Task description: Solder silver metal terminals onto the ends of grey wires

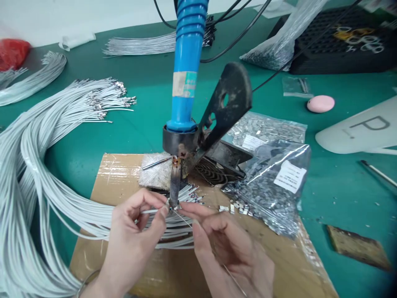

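A blue-handled soldering iron (pixel 187 70) stands tip-down in a black metal stand (pixel 228 103) over a taped cardboard board (pixel 114 178). My left hand (pixel 136 231) pinches the end of a thin white wire (pixel 149 212) right at the iron's tip (pixel 173 198). My right hand (pixel 229 244) pinches a thin strand of solder wire (pixel 186 221), its end touching the same spot. A fan of white wires (pixel 180 231) lies across the board under both hands.
A big loop of white wires (pixel 27 165) fills the left side. Clear bags of small metal parts (pixel 279 182) lie right of the stand, with loose pieces (pixel 237 207) on the board. A black tray (pixel 341 41), a pink oval (pixel 320 103) and a brown pad (pixel 356 246) sit on the green table.
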`<state>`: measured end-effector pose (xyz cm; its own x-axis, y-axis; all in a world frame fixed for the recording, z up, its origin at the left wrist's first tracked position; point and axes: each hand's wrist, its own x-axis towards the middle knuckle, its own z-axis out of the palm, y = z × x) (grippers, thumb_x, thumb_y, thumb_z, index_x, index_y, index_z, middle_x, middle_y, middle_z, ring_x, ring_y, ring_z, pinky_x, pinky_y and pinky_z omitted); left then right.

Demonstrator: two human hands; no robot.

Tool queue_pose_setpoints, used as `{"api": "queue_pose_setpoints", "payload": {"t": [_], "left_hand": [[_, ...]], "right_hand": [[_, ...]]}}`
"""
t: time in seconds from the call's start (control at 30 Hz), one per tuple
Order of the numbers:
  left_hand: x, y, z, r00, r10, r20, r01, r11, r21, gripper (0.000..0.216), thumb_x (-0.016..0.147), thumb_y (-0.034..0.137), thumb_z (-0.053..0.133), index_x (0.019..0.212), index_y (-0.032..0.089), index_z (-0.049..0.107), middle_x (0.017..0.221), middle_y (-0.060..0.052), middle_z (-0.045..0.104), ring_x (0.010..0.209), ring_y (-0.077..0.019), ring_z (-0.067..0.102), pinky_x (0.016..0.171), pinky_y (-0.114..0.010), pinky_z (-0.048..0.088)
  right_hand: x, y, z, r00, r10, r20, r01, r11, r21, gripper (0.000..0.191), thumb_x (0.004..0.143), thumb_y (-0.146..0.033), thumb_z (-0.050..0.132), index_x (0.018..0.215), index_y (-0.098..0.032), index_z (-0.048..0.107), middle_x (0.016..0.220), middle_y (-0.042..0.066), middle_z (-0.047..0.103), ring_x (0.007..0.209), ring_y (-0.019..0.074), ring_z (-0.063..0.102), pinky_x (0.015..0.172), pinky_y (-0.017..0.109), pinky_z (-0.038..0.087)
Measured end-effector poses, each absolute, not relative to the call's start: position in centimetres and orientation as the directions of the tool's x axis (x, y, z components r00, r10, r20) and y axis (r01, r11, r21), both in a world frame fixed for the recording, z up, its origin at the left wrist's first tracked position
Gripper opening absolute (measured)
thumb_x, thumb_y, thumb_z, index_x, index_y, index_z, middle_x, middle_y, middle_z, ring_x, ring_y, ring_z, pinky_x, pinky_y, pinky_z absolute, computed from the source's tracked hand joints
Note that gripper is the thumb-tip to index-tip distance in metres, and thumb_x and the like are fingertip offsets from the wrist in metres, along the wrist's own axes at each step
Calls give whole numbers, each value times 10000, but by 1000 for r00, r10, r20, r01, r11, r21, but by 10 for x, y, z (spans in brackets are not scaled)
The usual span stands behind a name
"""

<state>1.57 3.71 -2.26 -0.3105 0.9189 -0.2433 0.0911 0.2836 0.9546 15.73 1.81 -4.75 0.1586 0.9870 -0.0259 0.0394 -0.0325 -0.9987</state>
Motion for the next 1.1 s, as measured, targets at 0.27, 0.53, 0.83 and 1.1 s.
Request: {"api": "queue_pose_setpoints", "payload": {"t": [0.27,0.53,0.83,1.1], "left_hand": [[17,36,-22,-310,920,-241,101,284,953,118,715,121,783,660,209,727,756,5,745,652,-128,651,533,-162,447],[15,35,-20,-326,915,-239,126,293,948,112,725,150,795,655,196,720,731,-8,737,608,-128,614,508,-179,415],[15,34,-24,-299,922,-244,106,286,952,116,756,131,783,683,196,723,769,-15,746,664,-142,640,548,-188,445],[14,34,-21,-301,922,-242,105,285,953,125,754,124,795,683,198,724,807,-17,755,681,-142,656,565,-183,458]], "right_hand": [[157,18,-46,176,984,-16,33,-22,-999,223,935,-167,684,749,-269,613,1053,-47,851,938,104,810,872,151,594],[157,21,-44,178,984,-16,16,-19,-1000,223,916,-152,699,727,-254,639,1023,7,857,910,156,822,834,209,630],[157,19,-44,176,982,-64,20,-69,-997,220,932,-203,713,733,-259,638,1026,16,857,943,162,820,860,208,631],[159,21,-44,180,983,-33,34,-40,-999,232,913,-195,738,711,-245,635,984,56,862,888,200,832,800,243,655]]}}
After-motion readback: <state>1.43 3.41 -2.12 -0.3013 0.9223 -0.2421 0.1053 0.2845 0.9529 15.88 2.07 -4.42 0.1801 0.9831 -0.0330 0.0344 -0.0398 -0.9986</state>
